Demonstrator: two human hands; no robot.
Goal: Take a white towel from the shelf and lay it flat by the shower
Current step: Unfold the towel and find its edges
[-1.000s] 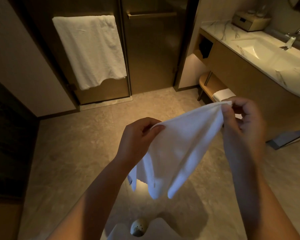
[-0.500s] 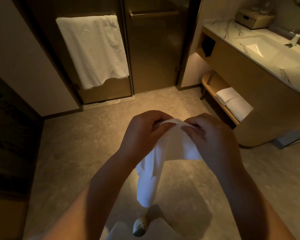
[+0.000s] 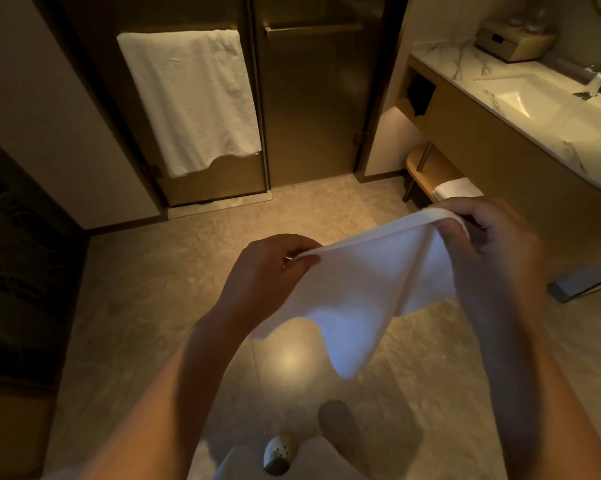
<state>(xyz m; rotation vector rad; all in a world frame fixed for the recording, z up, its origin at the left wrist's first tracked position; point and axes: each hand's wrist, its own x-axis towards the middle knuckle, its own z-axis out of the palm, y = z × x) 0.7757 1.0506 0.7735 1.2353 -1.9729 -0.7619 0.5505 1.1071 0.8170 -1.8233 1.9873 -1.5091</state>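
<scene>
White towel hangs stretched between both hands above the floor. Left hand pinches its left corner. Right hand grips the right.

My left hand: raised in front of me, back of the hand up, thumb and forefinger pinching one end of the white towel's top edge. My right hand: higher and off to the right, blurred, fingers curled round the other end. Forearms: both bare, reaching forward, set apart.
</scene>
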